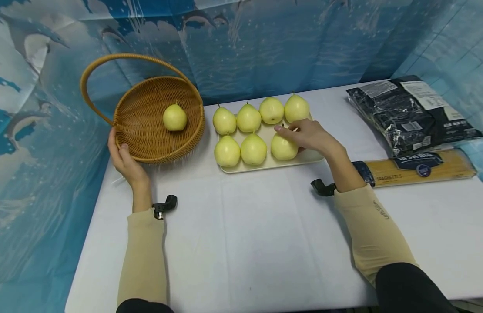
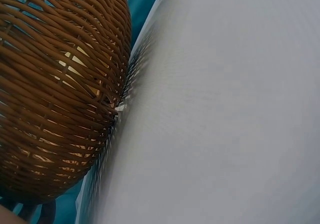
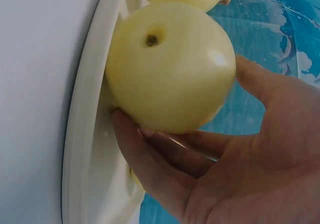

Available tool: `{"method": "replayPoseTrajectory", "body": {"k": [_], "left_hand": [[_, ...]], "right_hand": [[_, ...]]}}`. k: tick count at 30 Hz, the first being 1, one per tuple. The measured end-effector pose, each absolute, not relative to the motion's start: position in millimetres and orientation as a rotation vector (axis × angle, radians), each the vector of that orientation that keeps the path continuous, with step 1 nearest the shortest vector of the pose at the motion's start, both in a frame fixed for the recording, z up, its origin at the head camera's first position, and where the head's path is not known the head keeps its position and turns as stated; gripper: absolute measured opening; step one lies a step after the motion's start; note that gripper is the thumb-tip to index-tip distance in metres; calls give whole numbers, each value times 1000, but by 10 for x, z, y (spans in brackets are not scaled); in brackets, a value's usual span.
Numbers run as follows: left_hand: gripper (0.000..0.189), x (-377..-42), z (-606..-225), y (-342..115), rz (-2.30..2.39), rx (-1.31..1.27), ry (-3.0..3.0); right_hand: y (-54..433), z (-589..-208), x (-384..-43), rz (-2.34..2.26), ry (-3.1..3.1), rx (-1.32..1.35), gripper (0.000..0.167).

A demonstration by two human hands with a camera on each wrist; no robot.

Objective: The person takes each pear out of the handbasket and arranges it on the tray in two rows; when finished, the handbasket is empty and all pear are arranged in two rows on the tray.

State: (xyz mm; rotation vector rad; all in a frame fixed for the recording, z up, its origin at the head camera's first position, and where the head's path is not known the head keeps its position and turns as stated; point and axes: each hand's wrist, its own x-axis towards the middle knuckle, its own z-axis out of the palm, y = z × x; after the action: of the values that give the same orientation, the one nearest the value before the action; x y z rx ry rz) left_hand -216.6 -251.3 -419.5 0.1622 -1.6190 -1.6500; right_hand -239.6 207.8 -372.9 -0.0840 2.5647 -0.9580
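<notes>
My left hand point(image 1: 127, 163) holds the brown wicker basket point(image 1: 141, 104) at its left rim, the thumb on the near side. The basket leans back with its opening towards me, and one yellow-green pear point(image 1: 175, 117) lies inside. In the left wrist view the basket's woven outside point(image 2: 55, 84) fills the left part. On the right, my right hand point(image 1: 310, 135) grips a pear point(image 1: 284, 147) at the front right of the cream tray point(image 1: 265, 165). The right wrist view shows the thumb on one side of this pear point(image 3: 170, 69) and the fingers curled against the other.
Several more pears point(image 1: 249, 118) stand in two rows on the tray. To the right lie a black plastic package point(image 1: 411, 115) and a spaghetti pack point(image 1: 425, 168). A blue patterned curtain point(image 1: 265, 48) hangs behind the white-covered table point(image 1: 257, 234).
</notes>
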Motion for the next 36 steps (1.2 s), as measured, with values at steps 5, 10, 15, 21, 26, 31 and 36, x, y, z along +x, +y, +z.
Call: {"method": "replayPoseTrajectory", "body": {"k": [5,10,15,21,26,31,36], "left_hand": [[56,-2173,-4193,-2509,-1660,176,-1618],[55,-2185,-4178,-2515,-1693,176,-1612],[55,-2200,-4176,-2517,-1703,167,-1608],[55,-2200,-4182,-2515,-1690,176,-1617],[55,-2197,-4180,-2521,-1693,178,-1612],[55,-2195,-4170,-2514,-1690,189,-1604],[54,-2181,-4177,-2496,-1670,199,-1591]], "right_hand": [[2104,-3682,-2399,-866,2594,-50,103],[2106,-3646,-2396,-840,2610,14,104],[2070,-3678,-2393,-906,2598,-13,99],[1999,-3731,-2383,-989,2544,-61,96],[2030,-3700,-2363,-1017,2519,-63,93],[2094,-3645,-2357,-1002,2533,-46,93],[2098,-3609,-2361,-971,2574,-40,93]]}}
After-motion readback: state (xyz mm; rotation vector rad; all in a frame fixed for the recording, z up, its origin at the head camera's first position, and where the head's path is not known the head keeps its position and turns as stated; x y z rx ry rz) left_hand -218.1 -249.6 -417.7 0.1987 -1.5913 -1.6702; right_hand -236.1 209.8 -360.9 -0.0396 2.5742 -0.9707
